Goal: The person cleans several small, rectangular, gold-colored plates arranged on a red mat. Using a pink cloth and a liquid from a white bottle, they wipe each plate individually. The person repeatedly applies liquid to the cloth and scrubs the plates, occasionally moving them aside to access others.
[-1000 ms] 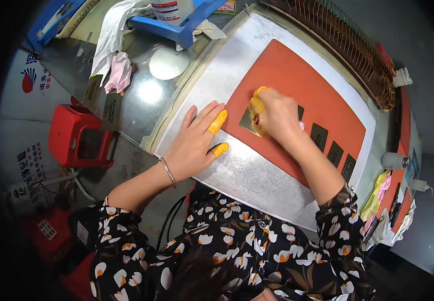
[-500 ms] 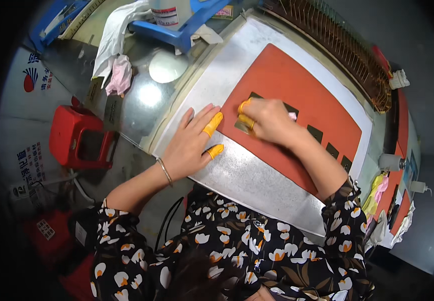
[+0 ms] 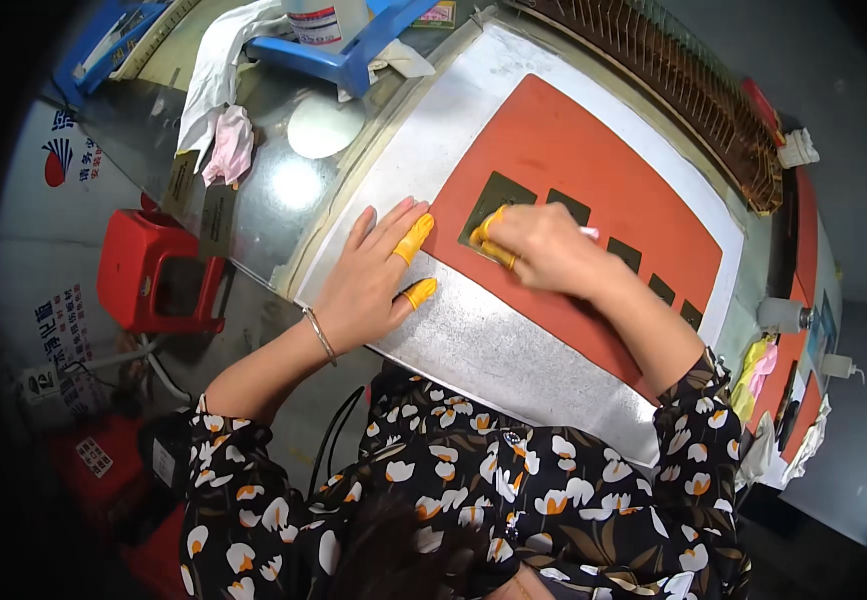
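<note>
My left hand (image 3: 365, 278) lies open and flat, fingertips at the left edge of an orange-red mat (image 3: 593, 150), with yellow finger cots on two digits. Curled over the mat, my right hand (image 3: 548, 245) also wears yellow cots and is closed. A bit of pale pink material, perhaps cloth, (image 3: 589, 232) pokes out at its far side. Its fingertips press on the lower part of a dark olive rectangular plate (image 3: 499, 192). Several smaller dark plates run in a row to the right, among them one (image 3: 570, 206) just beyond my knuckles and another (image 3: 624, 254) by my wrist.
Under the mat lies a grey-white board (image 3: 493, 335). A brown rack of thin upright wires (image 3: 673, 90) borders the far right. At the far left stand a blue holder with a bottle (image 3: 328, 65), a crumpled pink cloth (image 3: 230, 145) and a red stool (image 3: 158, 270).
My right hand has shifted slightly down and right, uncovering most of the large plate and the plate beside it. My left hand stays flat at the mat's edge. The view has moved slightly.
</note>
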Demonstrator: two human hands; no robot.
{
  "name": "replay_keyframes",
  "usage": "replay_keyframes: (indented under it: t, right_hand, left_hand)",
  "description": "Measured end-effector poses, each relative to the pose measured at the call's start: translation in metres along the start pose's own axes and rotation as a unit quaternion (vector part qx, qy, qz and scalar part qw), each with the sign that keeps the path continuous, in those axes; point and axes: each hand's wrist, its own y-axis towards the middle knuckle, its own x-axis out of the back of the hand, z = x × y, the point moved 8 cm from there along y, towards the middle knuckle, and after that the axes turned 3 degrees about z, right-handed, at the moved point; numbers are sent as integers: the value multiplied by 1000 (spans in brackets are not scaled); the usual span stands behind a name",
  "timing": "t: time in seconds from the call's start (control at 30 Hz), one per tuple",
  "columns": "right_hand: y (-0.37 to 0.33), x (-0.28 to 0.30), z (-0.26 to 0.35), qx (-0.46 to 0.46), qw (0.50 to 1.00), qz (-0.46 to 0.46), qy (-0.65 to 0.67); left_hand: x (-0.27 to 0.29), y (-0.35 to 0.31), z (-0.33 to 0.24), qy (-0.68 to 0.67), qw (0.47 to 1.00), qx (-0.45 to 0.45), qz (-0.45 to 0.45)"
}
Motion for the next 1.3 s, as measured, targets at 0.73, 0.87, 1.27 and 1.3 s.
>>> replay_keyframes:
  t: [0.73,0.87,1.27,1.3]
  right_hand:
    - [-38,32,-60,-166,983,-54,-52]
    - [-37,15,-32,-73,997,-4,-4]
    - [-53,49,-71,-123,989,-47,-71]
    - [-52,40,-53,-103,993,-4,-62]
  left_hand:
    - [2,-1,-5,7,1000,4,2]
    - [2,1,-3,14,1000,8,0]
    - [2,-1,-6,-13,1000,3,-5]
    - [2,0,-3,-17,1000,4,-5]
